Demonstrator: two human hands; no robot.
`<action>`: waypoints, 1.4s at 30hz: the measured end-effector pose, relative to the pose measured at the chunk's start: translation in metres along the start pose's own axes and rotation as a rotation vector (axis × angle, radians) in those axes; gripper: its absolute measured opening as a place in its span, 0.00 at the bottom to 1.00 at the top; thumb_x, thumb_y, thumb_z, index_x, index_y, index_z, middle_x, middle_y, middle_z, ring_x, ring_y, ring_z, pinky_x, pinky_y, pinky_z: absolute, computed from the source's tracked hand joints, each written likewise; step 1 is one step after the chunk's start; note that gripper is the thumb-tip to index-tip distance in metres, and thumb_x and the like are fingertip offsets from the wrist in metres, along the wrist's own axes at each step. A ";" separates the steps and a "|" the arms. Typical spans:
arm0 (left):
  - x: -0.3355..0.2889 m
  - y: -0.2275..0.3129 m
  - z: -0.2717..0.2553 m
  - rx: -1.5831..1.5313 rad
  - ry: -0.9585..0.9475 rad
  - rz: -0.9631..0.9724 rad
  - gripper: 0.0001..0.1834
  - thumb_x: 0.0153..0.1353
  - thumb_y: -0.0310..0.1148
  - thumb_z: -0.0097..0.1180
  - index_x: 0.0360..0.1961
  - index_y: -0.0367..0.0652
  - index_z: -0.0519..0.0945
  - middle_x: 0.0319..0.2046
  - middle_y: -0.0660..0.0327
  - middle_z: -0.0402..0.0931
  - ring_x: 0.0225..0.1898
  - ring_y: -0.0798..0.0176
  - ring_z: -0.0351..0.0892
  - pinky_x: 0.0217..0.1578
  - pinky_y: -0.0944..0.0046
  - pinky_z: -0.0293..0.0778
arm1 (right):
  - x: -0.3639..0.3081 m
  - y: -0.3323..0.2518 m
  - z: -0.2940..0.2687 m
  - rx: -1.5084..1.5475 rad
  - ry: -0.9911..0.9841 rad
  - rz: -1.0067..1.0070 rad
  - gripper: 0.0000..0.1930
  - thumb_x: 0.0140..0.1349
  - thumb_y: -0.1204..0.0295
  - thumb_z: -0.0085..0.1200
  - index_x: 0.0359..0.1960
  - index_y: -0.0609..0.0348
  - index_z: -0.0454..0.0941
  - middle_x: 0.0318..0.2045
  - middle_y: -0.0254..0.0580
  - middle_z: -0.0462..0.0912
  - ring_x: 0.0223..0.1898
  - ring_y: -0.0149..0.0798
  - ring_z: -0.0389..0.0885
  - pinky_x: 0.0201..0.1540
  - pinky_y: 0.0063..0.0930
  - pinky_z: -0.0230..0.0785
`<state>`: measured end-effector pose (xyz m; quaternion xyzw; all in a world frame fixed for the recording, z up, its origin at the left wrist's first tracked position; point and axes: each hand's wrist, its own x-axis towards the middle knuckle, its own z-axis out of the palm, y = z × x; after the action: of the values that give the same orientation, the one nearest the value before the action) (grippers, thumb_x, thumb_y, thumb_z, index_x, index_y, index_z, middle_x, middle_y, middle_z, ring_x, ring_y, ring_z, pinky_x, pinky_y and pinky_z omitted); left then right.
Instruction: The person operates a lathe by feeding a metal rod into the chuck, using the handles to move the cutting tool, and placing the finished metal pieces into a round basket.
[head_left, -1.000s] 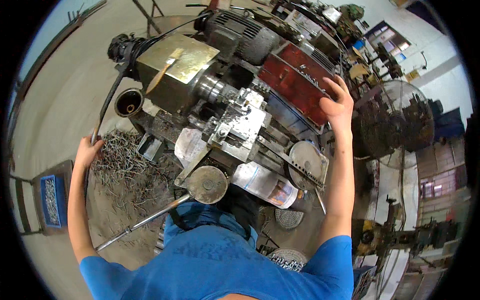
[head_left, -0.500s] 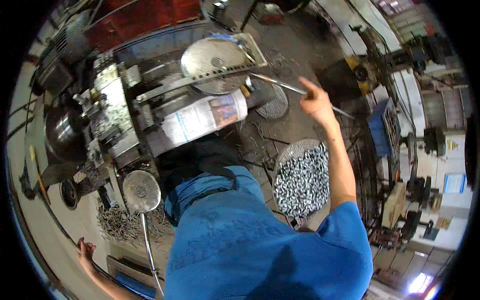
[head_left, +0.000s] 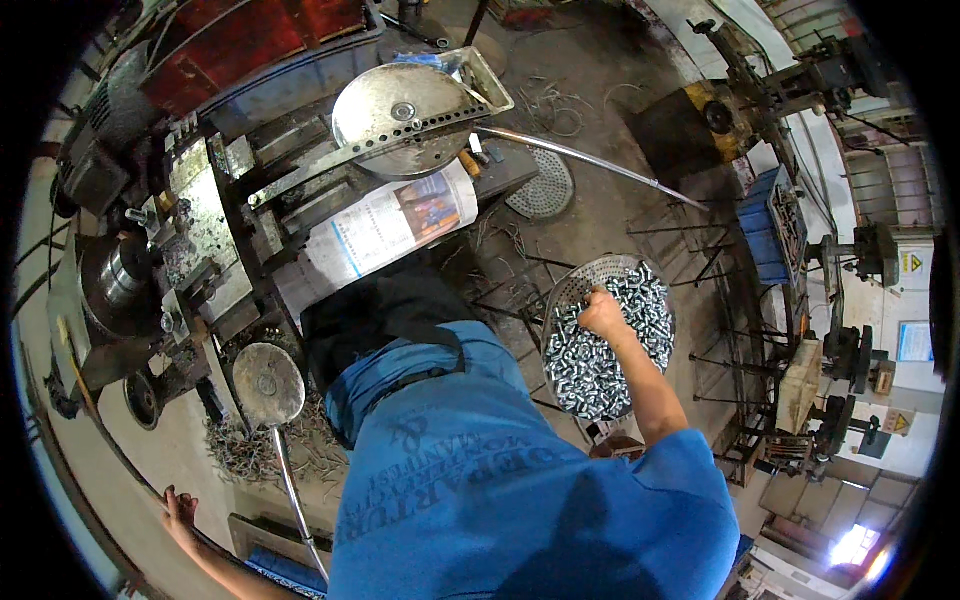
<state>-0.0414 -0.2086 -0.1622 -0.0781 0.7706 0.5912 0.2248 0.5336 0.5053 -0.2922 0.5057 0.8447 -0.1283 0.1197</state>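
Observation:
My right hand [head_left: 603, 313] reaches down into a round perforated basket [head_left: 585, 283] filled with small shiny metal cylindrical pieces [head_left: 606, 372]. Its fingers are curled together among the pieces near the basket's far side, and what they hold is hidden. At the lower left, my left hand [head_left: 181, 508] is closed around a long, dark curved bar [head_left: 128, 460]. In front of me stands a metalworking machine with a shiny round chuck [head_left: 127, 264] and an oily carriage [head_left: 208, 225]. A newspaper [head_left: 385, 232] lies over its near side.
A large metal disc [head_left: 365, 105] and a perforated strip [head_left: 350, 153] lie on the machine. From there a shiny rod [head_left: 600, 165] juts rightward. A smaller disc [head_left: 268, 385] sits on a post nearer me. Metal shavings [head_left: 250, 450] litter the floor. Blue crate [head_left: 765, 225] at right.
My right hand has moved from beside the shiny rod down into the basket of metal pieces, and its fingers have curled in. The left hand stays at the dark bar. The view has shifted slightly.

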 end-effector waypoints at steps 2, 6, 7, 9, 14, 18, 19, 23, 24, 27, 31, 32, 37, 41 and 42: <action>0.001 -0.001 0.004 0.035 0.061 0.032 0.22 0.59 0.43 0.58 0.45 0.36 0.73 0.22 0.65 0.68 0.26 0.69 0.71 0.27 0.69 0.71 | 0.008 0.022 0.024 -0.020 -0.011 0.010 0.20 0.36 0.70 0.55 0.35 0.63 0.81 0.41 0.53 0.78 0.43 0.51 0.77 0.50 0.33 0.70; -0.004 0.003 -0.005 0.474 0.181 0.000 0.25 0.60 0.44 0.56 0.49 0.33 0.72 0.26 0.60 0.73 0.28 0.66 0.74 0.29 0.64 0.72 | 0.012 0.000 0.003 0.071 0.124 0.009 0.22 0.34 0.71 0.55 0.37 0.63 0.81 0.44 0.54 0.76 0.39 0.48 0.79 0.46 0.34 0.72; -0.015 0.010 0.000 0.874 0.251 0.119 0.25 0.60 0.44 0.56 0.50 0.34 0.71 0.28 0.59 0.74 0.29 0.64 0.74 0.30 0.62 0.72 | 0.008 -0.019 -0.022 0.126 0.175 0.029 0.22 0.34 0.71 0.54 0.37 0.63 0.81 0.44 0.54 0.75 0.38 0.48 0.79 0.45 0.34 0.72; -0.054 0.058 0.049 1.685 0.377 0.365 0.27 0.60 0.44 0.55 0.53 0.36 0.71 0.33 0.57 0.77 0.31 0.61 0.76 0.32 0.59 0.73 | 0.010 -0.044 -0.050 0.355 0.177 -0.087 0.23 0.36 0.73 0.53 0.40 0.63 0.80 0.47 0.54 0.73 0.43 0.49 0.77 0.48 0.33 0.70; -0.098 0.144 0.188 0.547 0.150 0.512 0.19 0.60 0.32 0.53 0.52 0.37 0.74 0.37 0.59 0.78 0.39 0.69 0.75 0.42 0.67 0.70 | -0.002 -0.226 -0.160 0.555 0.270 -0.873 0.27 0.36 0.74 0.55 0.45 0.63 0.76 0.51 0.58 0.69 0.50 0.54 0.72 0.51 0.35 0.67; -0.105 0.189 0.310 0.573 -0.193 0.765 0.16 0.55 0.33 0.59 0.42 0.33 0.78 0.30 0.52 0.80 0.30 0.61 0.80 0.34 0.64 0.74 | -0.024 -0.342 -0.187 0.571 0.251 -1.391 0.31 0.33 0.75 0.56 0.47 0.64 0.73 0.51 0.59 0.68 0.49 0.57 0.71 0.50 0.41 0.67; -0.111 0.192 0.327 0.602 -0.213 0.854 0.16 0.55 0.38 0.58 0.39 0.36 0.80 0.28 0.51 0.80 0.30 0.56 0.81 0.32 0.62 0.74 | -0.034 -0.367 -0.197 0.562 0.220 -1.495 0.31 0.32 0.75 0.57 0.47 0.65 0.73 0.51 0.59 0.68 0.48 0.57 0.71 0.50 0.41 0.67; -0.114 0.192 0.357 0.550 -0.448 0.833 0.19 0.57 0.48 0.54 0.32 0.40 0.80 0.21 0.53 0.77 0.25 0.51 0.78 0.25 0.58 0.71 | -0.057 -0.420 -0.216 0.512 0.190 -1.698 0.25 0.31 0.74 0.55 0.39 0.69 0.74 0.49 0.58 0.68 0.44 0.56 0.72 0.47 0.42 0.68; -0.106 0.182 0.359 0.441 -0.413 0.865 0.19 0.57 0.48 0.53 0.30 0.39 0.80 0.18 0.53 0.75 0.22 0.52 0.77 0.23 0.58 0.69 | -0.058 -0.426 -0.214 0.507 0.217 -1.696 0.23 0.31 0.74 0.55 0.36 0.69 0.75 0.48 0.57 0.69 0.43 0.56 0.72 0.46 0.42 0.69; -0.101 0.171 0.352 0.347 -0.375 0.842 0.20 0.58 0.47 0.52 0.26 0.39 0.80 0.14 0.52 0.71 0.17 0.52 0.74 0.20 0.58 0.66 | -0.060 -0.435 -0.211 0.519 0.166 -1.707 0.23 0.32 0.74 0.55 0.37 0.69 0.75 0.48 0.58 0.69 0.43 0.56 0.72 0.45 0.42 0.69; -0.099 0.170 0.344 0.373 -0.351 0.817 0.20 0.60 0.46 0.52 0.23 0.39 0.80 0.11 0.52 0.69 0.14 0.53 0.71 0.18 0.59 0.65 | -0.059 -0.450 -0.210 0.453 0.206 -1.728 0.22 0.31 0.75 0.53 0.35 0.65 0.78 0.40 0.55 0.74 0.38 0.53 0.75 0.42 0.39 0.71; -0.093 0.164 0.343 0.370 -0.345 0.872 0.20 0.61 0.45 0.51 0.23 0.39 0.80 0.12 0.52 0.70 0.14 0.54 0.70 0.18 0.60 0.64 | -0.061 -0.454 -0.214 0.457 0.225 -1.724 0.20 0.31 0.75 0.53 0.34 0.63 0.79 0.37 0.50 0.76 0.37 0.50 0.76 0.41 0.37 0.71; -0.089 0.169 0.330 0.296 -0.355 0.757 0.21 0.62 0.46 0.48 0.23 0.38 0.80 0.14 0.51 0.71 0.17 0.52 0.72 0.20 0.59 0.65 | -0.060 -0.475 -0.223 0.391 0.204 -1.787 0.20 0.30 0.76 0.55 0.33 0.60 0.79 0.36 0.43 0.77 0.34 0.46 0.75 0.37 0.34 0.72; -0.081 0.175 0.308 0.339 -0.379 0.767 0.22 0.62 0.47 0.47 0.27 0.38 0.79 0.17 0.50 0.73 0.20 0.50 0.74 0.23 0.57 0.67 | -0.054 -0.496 -0.227 0.324 0.168 -1.853 0.20 0.30 0.76 0.55 0.32 0.59 0.80 0.35 0.42 0.78 0.33 0.45 0.75 0.35 0.33 0.72; -0.081 0.176 0.298 0.369 -0.357 0.842 0.21 0.62 0.48 0.47 0.31 0.39 0.79 0.19 0.50 0.74 0.22 0.49 0.74 0.24 0.57 0.68 | -0.056 -0.503 -0.229 0.299 0.192 -1.845 0.19 0.30 0.77 0.55 0.32 0.59 0.80 0.35 0.44 0.78 0.33 0.46 0.75 0.36 0.34 0.72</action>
<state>0.0383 0.1123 -0.0319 0.3838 0.7766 0.4885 0.1049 0.0970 0.3075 -0.0103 -0.3450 0.8929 -0.2373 -0.1656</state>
